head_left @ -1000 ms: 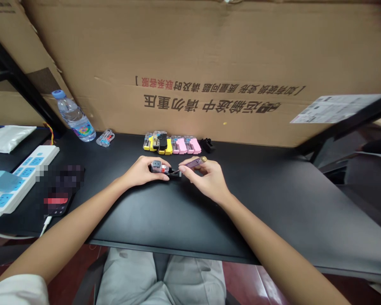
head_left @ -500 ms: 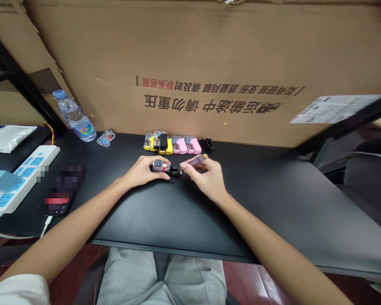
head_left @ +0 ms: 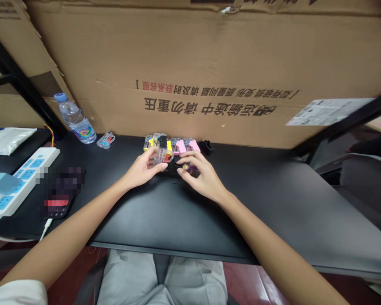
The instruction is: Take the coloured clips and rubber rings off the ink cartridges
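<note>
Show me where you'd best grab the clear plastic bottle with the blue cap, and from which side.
I'd wrap fingers around the bottle's rounded body, just above its colourful label. Coming from the near side seems best: a brown cardboard panel stands behind it, and a small clear plastic piece with red inside lies to its right.

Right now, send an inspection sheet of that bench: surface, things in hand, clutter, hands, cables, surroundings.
Surface: dark tabletop, small dark disc lying near the hands.
Things in hand: clear-bodied device; purple tool, partly hidden.
Clutter: yellow pieces and pink pieces along the back; bottle and phone at left.
Hands: left hand grips the device; right hand holds the tool.
Cables: white cable at the phone's near end; blue adapter on the power strip.
Surroundings: cardboard behind the table, print upside down.
</note>
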A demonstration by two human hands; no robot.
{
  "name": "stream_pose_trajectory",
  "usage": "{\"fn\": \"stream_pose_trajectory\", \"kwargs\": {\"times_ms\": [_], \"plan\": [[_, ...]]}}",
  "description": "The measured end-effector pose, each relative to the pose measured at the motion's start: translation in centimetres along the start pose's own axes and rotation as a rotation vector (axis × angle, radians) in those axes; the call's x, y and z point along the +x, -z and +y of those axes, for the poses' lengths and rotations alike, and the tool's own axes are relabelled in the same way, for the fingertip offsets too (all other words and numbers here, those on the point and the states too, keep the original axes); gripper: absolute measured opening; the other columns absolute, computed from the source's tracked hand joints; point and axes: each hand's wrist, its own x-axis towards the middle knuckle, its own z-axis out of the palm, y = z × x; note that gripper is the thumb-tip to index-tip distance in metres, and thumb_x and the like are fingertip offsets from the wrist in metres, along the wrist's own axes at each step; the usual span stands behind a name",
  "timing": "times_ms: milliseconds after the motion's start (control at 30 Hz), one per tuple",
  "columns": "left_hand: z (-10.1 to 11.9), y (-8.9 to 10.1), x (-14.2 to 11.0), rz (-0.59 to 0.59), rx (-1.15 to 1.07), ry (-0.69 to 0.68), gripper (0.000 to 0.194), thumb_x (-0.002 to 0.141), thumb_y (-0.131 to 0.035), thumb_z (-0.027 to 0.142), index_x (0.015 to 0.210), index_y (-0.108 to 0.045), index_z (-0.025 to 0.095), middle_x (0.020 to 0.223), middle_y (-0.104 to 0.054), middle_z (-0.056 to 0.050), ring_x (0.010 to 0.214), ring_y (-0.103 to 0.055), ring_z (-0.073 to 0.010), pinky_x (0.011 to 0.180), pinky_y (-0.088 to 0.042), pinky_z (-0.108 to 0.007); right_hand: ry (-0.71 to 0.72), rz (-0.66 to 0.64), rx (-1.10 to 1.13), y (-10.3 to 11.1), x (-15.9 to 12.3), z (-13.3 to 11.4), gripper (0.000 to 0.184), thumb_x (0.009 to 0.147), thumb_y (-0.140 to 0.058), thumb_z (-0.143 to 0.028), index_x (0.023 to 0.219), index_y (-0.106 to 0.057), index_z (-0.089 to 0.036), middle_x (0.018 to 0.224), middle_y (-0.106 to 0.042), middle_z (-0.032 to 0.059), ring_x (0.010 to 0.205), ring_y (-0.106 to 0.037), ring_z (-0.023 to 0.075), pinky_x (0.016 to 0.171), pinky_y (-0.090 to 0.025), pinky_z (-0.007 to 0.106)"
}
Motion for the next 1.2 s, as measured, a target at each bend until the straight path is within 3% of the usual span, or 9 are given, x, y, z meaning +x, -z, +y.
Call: {"fn": "stream_pose_trajectory", "kwargs": {"times_ms": [133,300,600,1000,1100,1200], "plan": [[0.1,-0.6,-0.2,-0.043,-0.028,-0.009,0.051,0.094,-0.078,0.052,0.128,-0.061,0.018,0.131,-0.077,-0.014,0.116,-0.077,-0.0271,0.100,-0.064,-0.040,0.041,-0.072,0.056,-0.7,-0.2,0.0,0.010,0.101,-0.070,-0.034,0.104,-0.070,-0.025,0.117,-0.070,0.0108,0.109,-0.069,0.0260,0.097,-0.057,0.041],[0.0,-0.6,-0.2,-0.043,-0.018,-0.020,0.053,0.096,-0.076,0.054,0.132,-0.064,0.017,0.129,-0.078,-0.013,0.114,-0.078,-0.0271,0.100,-0.065,-0.039,0.010,-0.116,0.116,-0.8,-0.2,0.6,0.013,0.103,-0.069,-0.036,0.101,-0.067,-0.023,0.101,-0.071,0.0064,0.088,-0.066,0.0207,0.085,-0.055,0.035],[-0.1,-0.6,-0.4,-0.059,0.048,-0.022,0.048,0.096,-0.076,0.048,0.132,-0.069,0.018,0.125,-0.080,-0.010,0.100,-0.079,-0.0232,0.096,-0.066,-0.039,0.023,-0.173,0.110,-0.5,-0.2,1.2,0.009,0.103,-0.068,-0.031,0.104,-0.071,-0.022,0.103,-0.071,0.0073,0.090,-0.066,0.0209,0.086,-0.054,0.035],[-0.1,-0.8,-0.5,-0.007,0.139,-0.032,0.053,0.099,-0.070,0.052,0.140,-0.064,0.019,0.120,-0.081,-0.009,0.095,-0.079,-0.0237,0.090,-0.067,-0.037,0.020,-0.149,0.128,-0.7,-0.3,1.2,0.012,0.103,-0.069,-0.034,0.104,-0.073,-0.023,0.104,-0.073,0.0080,0.091,-0.068,0.0216,0.086,-0.055,0.036],[0.1,-0.8,-0.6,-0.022,0.125,-0.036,0.052,0.101,-0.068,0.051,0.142,-0.062,0.020,0.122,-0.080,-0.009,0.099,-0.079,-0.0241,0.093,-0.066,-0.037,-0.036,-0.128,0.132,-0.6,-0.2,0.6,0.017,0.103,-0.068,-0.039,0.103,-0.073,-0.023,0.097,-0.073,0.0055,0.084,-0.067,0.0196,0.082,-0.054,0.034],[0.5,-0.7,-0.7,-0.050,0.141,-0.053,0.047,0.103,-0.065,0.050,0.138,-0.061,0.019,0.124,-0.078,-0.010,0.101,-0.078,-0.0234,0.094,-0.064,-0.036,-0.135,-0.045,0.196,-0.2,-0.1,0.1,0.025,0.103,-0.066,-0.042,0.118,-0.070,-0.023,0.094,-0.075,0.0039,0.080,-0.067,0.0182,0.076,-0.054,0.031]]}}
